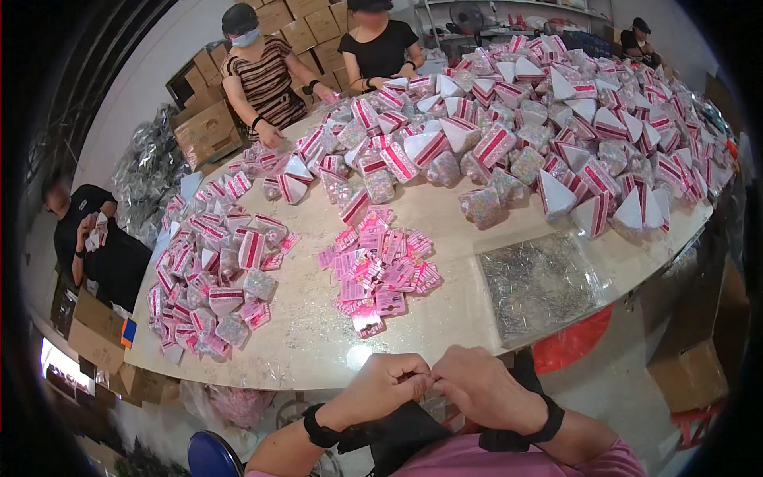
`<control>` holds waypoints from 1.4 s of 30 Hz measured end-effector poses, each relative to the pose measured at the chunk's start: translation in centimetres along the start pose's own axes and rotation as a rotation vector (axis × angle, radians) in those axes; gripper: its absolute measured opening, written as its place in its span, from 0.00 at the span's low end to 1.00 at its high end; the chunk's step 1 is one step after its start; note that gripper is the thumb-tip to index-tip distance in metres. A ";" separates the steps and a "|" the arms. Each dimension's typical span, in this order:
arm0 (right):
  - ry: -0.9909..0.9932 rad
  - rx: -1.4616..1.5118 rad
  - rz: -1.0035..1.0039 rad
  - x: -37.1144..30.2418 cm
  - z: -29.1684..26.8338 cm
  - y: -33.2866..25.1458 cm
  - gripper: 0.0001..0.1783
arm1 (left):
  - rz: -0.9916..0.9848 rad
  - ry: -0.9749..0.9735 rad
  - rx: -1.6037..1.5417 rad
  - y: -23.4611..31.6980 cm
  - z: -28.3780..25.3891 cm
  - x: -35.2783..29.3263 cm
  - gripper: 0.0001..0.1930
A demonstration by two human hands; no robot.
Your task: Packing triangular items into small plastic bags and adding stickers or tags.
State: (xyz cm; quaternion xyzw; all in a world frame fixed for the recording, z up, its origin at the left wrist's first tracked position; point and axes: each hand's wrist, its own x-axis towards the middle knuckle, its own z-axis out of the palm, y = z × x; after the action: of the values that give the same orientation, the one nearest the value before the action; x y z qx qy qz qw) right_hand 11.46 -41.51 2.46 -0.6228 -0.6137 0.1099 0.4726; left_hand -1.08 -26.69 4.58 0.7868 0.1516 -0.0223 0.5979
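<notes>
The table (314, 342) bears a large heap of wedge-shaped packs (493, 139) along its far and right edges, a smaller pile of packs (218, 278) by its left edge, and pink cards (381, 266) inward from the near edge's middle. At that edge the right hand (481, 383) and left hand (391, 377) meet, fingers (415, 386) curled closed, any held item indiscernible.

From head height, we look down and forward through a wide fisheye lens: our left hand (391, 378) and right hand (482, 388) sit low and close, the counter (453, 318) spreads beyond, stacked cartons (321, 26) well behind.
</notes>
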 end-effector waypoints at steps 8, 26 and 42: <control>-0.126 0.345 0.564 -0.3 -0.7 -1.6 0.09 | -0.029 -0.015 -0.020 0.1 0.3 0.6 0.05; 0.237 -0.058 0.109 -3.3 -2.1 0.7 0.07 | 0.057 -0.092 0.020 0.3 -2.4 5.7 0.06; 0.042 0.477 0.312 -3.3 -5.3 1.0 0.05 | -0.030 0.618 1.082 -2.9 -23.6 22.5 0.31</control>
State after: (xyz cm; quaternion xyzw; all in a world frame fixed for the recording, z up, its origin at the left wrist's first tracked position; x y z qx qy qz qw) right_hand 15.20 -46.60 3.11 -0.5829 -0.4574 0.3096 0.5959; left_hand 16.17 1.16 3.67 0.9461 0.2961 0.1244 0.0426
